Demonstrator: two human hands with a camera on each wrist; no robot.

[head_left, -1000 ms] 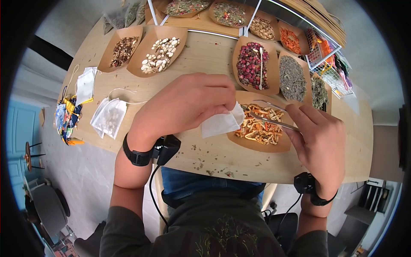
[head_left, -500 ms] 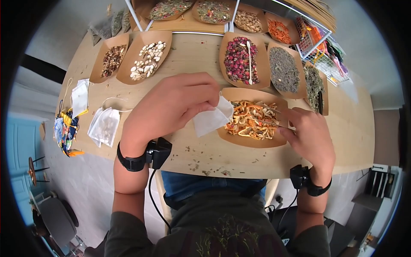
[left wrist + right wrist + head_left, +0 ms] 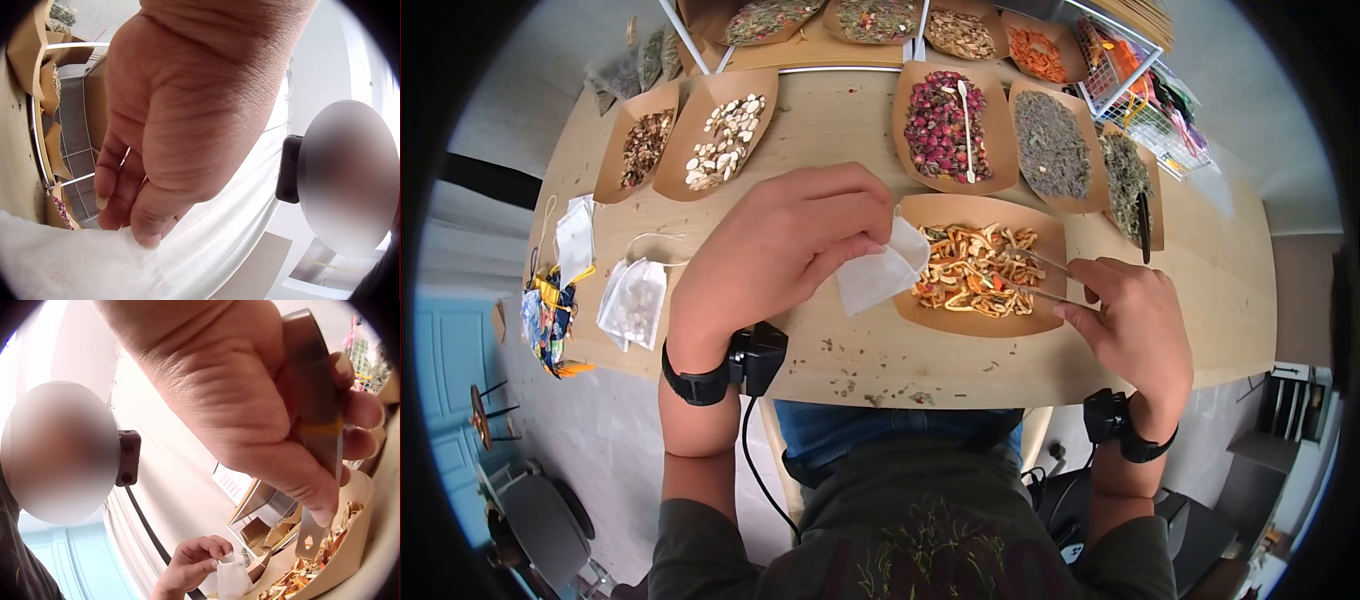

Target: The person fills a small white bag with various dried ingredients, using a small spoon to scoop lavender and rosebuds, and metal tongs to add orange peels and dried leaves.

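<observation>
In front of me is a big table [image 3: 830,130] made of light wood. The floor [image 3: 630,420] is gray. Far to my left I see a light blue wall [image 3: 440,350] with square shapes on it. Near it are a little brown stool [image 3: 478,412] with dark legs and a gray chair [image 3: 548,520]. To my right, the wall [image 3: 1285,150] is pale gray. My left wrist's view shows bright white light [image 3: 365,37] up high.

Readable nowhere, in any view. Printed in small reddish rows on a white rectangular sheet [image 3: 232,482] — too small to read. Lettered faintly across a dark grey short-sleeved shirt [image 3: 900,480] — too dim to make out.
</observation>
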